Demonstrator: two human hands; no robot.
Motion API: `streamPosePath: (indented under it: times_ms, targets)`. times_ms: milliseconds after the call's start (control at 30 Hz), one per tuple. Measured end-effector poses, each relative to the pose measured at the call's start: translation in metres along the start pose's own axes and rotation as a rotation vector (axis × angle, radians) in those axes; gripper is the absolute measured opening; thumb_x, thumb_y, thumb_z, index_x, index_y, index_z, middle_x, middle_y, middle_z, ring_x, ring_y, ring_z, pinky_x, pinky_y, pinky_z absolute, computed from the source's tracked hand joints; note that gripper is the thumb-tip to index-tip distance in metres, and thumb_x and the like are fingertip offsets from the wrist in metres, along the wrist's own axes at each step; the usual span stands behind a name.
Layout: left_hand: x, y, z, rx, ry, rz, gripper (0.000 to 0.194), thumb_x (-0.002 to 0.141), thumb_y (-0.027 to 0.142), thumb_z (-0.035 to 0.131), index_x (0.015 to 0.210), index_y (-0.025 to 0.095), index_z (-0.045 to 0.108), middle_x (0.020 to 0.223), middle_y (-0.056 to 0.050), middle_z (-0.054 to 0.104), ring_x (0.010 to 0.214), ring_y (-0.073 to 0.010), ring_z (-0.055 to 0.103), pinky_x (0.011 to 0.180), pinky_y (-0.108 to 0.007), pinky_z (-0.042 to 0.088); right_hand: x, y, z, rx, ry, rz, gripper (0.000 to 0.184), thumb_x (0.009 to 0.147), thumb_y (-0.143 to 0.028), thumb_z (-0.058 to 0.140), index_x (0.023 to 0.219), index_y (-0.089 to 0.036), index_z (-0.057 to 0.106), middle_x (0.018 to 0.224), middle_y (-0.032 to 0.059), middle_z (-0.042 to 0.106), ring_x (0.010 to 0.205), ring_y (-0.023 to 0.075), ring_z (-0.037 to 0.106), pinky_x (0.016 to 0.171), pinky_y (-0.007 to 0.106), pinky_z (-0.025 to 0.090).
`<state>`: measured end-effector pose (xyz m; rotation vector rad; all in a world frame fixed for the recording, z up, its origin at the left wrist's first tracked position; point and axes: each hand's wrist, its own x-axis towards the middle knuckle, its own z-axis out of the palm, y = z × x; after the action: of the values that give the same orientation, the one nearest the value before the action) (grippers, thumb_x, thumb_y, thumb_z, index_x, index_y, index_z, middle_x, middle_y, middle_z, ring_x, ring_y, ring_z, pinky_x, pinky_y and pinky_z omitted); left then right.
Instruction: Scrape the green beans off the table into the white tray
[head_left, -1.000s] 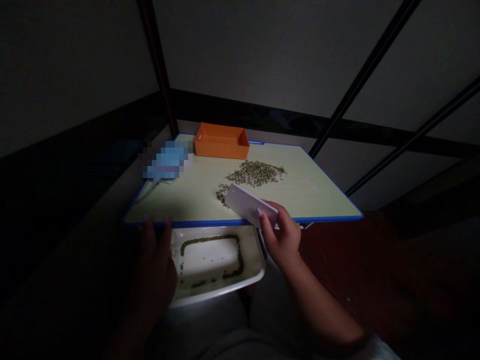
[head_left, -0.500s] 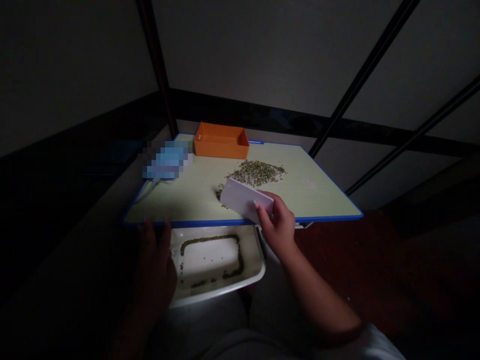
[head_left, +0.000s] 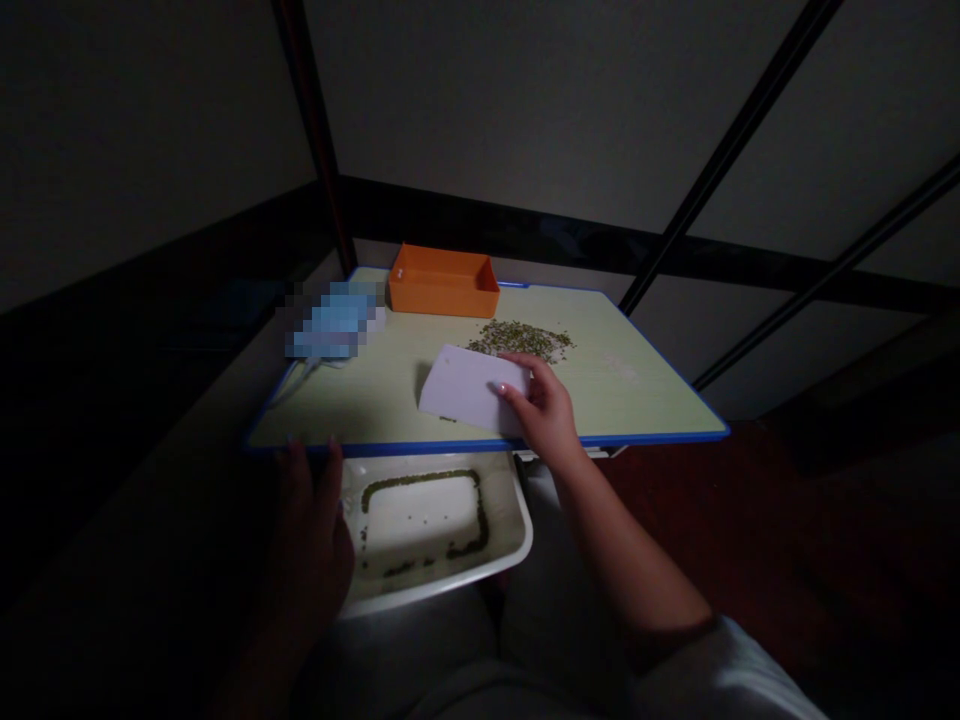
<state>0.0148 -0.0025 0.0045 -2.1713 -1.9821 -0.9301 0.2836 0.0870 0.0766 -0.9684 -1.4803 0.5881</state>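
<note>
Between the thumb and fingers of my right hand (head_left: 550, 410) is a white, flat scraper (head_left: 469, 388), held tilted over the near part of the table. Behind it lies a loose pile of small green beans or seeds (head_left: 517, 340), partly hidden by the scraper. My left hand (head_left: 315, 530) is in shadow at the table's front edge, fingers stretched up and apart, beside a white basin (head_left: 510, 545). The basin sits below the edge, above my lap, with small green beans gathered in a line along its floor's border.
An orange open box (head_left: 444, 293) stands at the back of the blue-edged table (head_left: 652, 410). On the left is a blurred-out blue item (head_left: 334, 322) with a pale cord. A pale powdery smear marks the table's right side. Dark panelled walls rise behind.
My right hand has shifted left and slightly up, and the scraper now lies flatter, facing me more. Part of the pile's near-left side is now covered. My left hand has stayed put.
</note>
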Motion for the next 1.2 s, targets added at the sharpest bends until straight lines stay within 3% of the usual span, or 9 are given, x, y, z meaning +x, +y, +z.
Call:
streamPosePath:
  times_ms: [300, 600, 933, 1100, 1200]
  targets:
    - [-0.0004, -0.0012, 0.0007, -0.012, 0.005, 0.0, 0.067, 0.086, 0.018, 0.038, 0.146, 0.028, 0.012, 0.161, -0.01, -0.003, 0.147, -0.0295, 0.004, 0.118, -0.055, 0.023, 0.0069, 0.0039, -0.0021, 0.099, -0.102, 0.061, 0.032, 0.077, -0.022, 0.069, 0.109, -0.026, 0.066, 0.114, 0.0041, 0.066, 0.106, 0.0204, 0.059, 0.094, 0.037, 0.046]
    - [-0.0012, -0.0016, -0.0006, -0.013, 0.008, 0.003, 0.067, 0.085, 0.018, 0.04, 0.146, 0.026, 0.013, 0.161, -0.013, -0.002, 0.147, -0.0307, 0.004, 0.117, -0.057, 0.023, 0.0084, 0.0064, -0.0024, 0.145, -0.151, 0.102, 0.036, 0.078, -0.024, 0.069, 0.113, -0.026, 0.065, 0.12, 0.0039, 0.066, 0.108, 0.0193, 0.06, 0.095, 0.037, 0.048]
    - [0.0016, -0.0009, -0.0015, -0.011, -0.002, 0.017, 0.07, 0.085, 0.018, 0.04, 0.147, 0.027, 0.01, 0.161, -0.013, -0.003, 0.147, -0.032, 0.002, 0.117, -0.058, 0.021, 0.0086, 0.0041, -0.0013, 0.126, -0.151, 0.031, 0.039, 0.079, -0.026, 0.07, 0.117, -0.026, 0.064, 0.127, 0.0046, 0.063, 0.116, 0.0185, 0.057, 0.099, 0.036, 0.046]
    - [0.0021, -0.0036, -0.0015, -0.009, -0.011, 0.035, 0.072, 0.084, 0.017, 0.041, 0.147, 0.028, 0.008, 0.161, -0.013, -0.005, 0.146, -0.0331, 0.0, 0.116, -0.06, 0.022, 0.0068, 0.0044, -0.002, 0.192, -0.136, 0.063, 0.038, 0.077, -0.031, 0.071, 0.115, -0.026, 0.064, 0.127, 0.0049, 0.062, 0.106, 0.0177, 0.062, 0.089, 0.033, 0.052]
    - [0.0018, -0.0051, -0.0006, -0.006, -0.003, 0.042, 0.075, 0.083, 0.016, 0.042, 0.147, 0.029, 0.006, 0.161, -0.012, -0.006, 0.146, -0.0335, 0.0, 0.116, -0.06, 0.023, 0.0049, 0.0052, -0.0031, 0.256, -0.078, 0.117, 0.045, 0.076, -0.038, 0.071, 0.118, -0.025, 0.06, 0.114, 0.0045, 0.067, 0.086, 0.0161, 0.065, 0.074, 0.03, 0.055]
